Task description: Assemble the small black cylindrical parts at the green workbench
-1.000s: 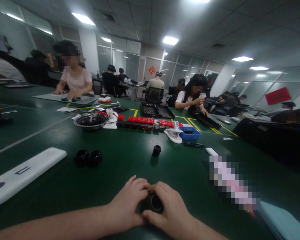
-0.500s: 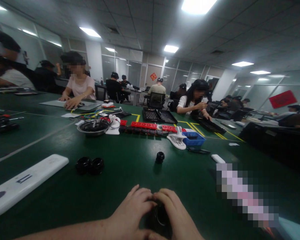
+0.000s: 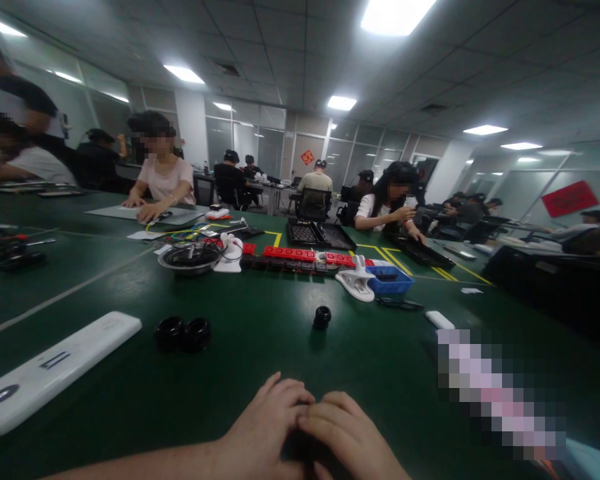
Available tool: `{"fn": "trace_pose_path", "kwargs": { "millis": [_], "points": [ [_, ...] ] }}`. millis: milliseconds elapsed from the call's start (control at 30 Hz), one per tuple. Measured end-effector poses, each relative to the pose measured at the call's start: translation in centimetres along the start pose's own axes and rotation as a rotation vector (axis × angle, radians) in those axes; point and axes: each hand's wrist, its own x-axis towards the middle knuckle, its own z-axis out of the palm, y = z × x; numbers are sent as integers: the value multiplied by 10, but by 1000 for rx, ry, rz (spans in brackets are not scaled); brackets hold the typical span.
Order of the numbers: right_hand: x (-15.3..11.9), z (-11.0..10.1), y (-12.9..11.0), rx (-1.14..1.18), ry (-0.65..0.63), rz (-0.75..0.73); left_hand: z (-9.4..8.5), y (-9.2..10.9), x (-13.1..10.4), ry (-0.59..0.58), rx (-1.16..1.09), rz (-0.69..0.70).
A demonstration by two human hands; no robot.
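My left hand (image 3: 263,423) and my right hand (image 3: 350,430) meet at the bottom middle of the head view, their fingertips touching. Both are closed around a black round part (image 3: 300,443), mostly hidden under the fingers and in shadow. Ahead of them on the green table lies a small glossy black ring-shaped part (image 3: 323,317). Two larger black ring-shaped parts, a left one (image 3: 169,332) and a right one (image 3: 197,333), sit side by side to the left.
A long white case (image 3: 65,367) lies at left. Farther back are a metal bowl (image 3: 190,259), a row of red blocks (image 3: 290,253), a white clamp (image 3: 356,280) and a blue bin (image 3: 390,280). A blurred-out strip (image 3: 500,393) lies at right. Co-workers sit across the table.
My right fingers have moved left over the black round part, covering its opening, which showed before. The view has shifted slightly. The parts on the table stay in place.
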Motion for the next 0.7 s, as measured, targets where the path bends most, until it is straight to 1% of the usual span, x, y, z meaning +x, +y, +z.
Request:
{"fn": "trace_pose_path", "kwargs": {
  "millis": [100, 133, 267, 333, 367, 433, 567, 700],
  "points": [
    [-1, 1, 2, 19, -68, 70, -1, 0, 0, -28, 9, -9],
    [-2, 1, 3, 45, -61, 105, -2, 0, 0, -31, 1, 3],
    [-5, 0, 2, 84, 64, 300, -4, 0, -2, 8, -38, 44],
    [-5, -2, 1, 55, 52, 401, -2, -1, -3, 27, -33, 41],
    [-5, -2, 1, 46, 34, 421, -1, -2, -3, 30, -27, 43],
    [-5, -2, 1, 55, 20, 378, 2, -5, -2, 37, -16, 49],
    [-7, -1, 1, 114, 48, 239, 2, -4, -1, 38, -4, 52],
    [-6, -4, -2, 184, 33, 213, -2, 0, -2, 30, -19, 24]
  ]
}}
